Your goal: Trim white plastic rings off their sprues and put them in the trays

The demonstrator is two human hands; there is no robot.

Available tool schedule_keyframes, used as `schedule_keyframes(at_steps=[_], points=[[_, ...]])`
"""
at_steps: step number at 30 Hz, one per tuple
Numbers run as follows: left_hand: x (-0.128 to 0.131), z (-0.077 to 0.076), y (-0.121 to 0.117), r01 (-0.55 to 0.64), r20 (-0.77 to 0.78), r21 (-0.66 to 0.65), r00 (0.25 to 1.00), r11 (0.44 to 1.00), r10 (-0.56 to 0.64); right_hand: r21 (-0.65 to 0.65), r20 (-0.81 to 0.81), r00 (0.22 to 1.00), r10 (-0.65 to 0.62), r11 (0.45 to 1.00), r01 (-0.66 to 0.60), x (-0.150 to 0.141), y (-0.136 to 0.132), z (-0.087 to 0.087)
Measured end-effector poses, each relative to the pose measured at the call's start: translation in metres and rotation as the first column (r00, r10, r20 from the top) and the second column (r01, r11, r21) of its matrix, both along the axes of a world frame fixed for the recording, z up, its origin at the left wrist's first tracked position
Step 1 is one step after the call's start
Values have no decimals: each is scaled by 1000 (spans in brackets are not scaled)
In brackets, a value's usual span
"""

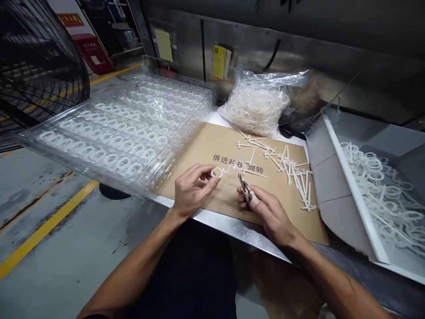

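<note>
Between the thumb and fingers of my left hand [192, 188] is a white plastic ring [217, 172], held above the cardboard sheet [189, 155]. A thin white strip runs from the ring toward the right; its far end is blurred. My right hand [268, 210] is wrapped round a pair of nippers [245, 189], whose jaws point up and away, just right of the ring and apart from it. Beyond the nippers, white plastic sprue pieces [292, 170] lie scattered on the cardboard.
Clear stacked trays [133, 128] with rows of white rings stand on the left. A plastic bag of rings [255, 106] sits at the back. On the right, a white bin [357, 190] holds many ring parts. A fan [40, 57] stands far left.
</note>
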State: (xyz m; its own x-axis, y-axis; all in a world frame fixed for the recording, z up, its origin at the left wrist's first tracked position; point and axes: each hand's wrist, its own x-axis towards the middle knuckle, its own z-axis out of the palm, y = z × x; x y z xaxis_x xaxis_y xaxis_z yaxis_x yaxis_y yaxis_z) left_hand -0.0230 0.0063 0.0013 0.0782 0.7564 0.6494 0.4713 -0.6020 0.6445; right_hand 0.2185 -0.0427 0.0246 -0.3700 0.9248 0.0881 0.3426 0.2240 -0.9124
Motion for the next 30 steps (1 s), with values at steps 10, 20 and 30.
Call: schedule_keyframes(at_steps=[10,20,30], points=[[11,-6,-9,46,124,108,990,993,-60,-371,-144,989,34,925,-86,-3,-5,6],[13,-5,-10,86,117,122,988,989,-100,-313,-118,992,52,946,-87,-6,-4,7],[13,-7,-10,97,112,125,987,987,-111,-326,-127,991,46,941,-85,-6,-4,4]])
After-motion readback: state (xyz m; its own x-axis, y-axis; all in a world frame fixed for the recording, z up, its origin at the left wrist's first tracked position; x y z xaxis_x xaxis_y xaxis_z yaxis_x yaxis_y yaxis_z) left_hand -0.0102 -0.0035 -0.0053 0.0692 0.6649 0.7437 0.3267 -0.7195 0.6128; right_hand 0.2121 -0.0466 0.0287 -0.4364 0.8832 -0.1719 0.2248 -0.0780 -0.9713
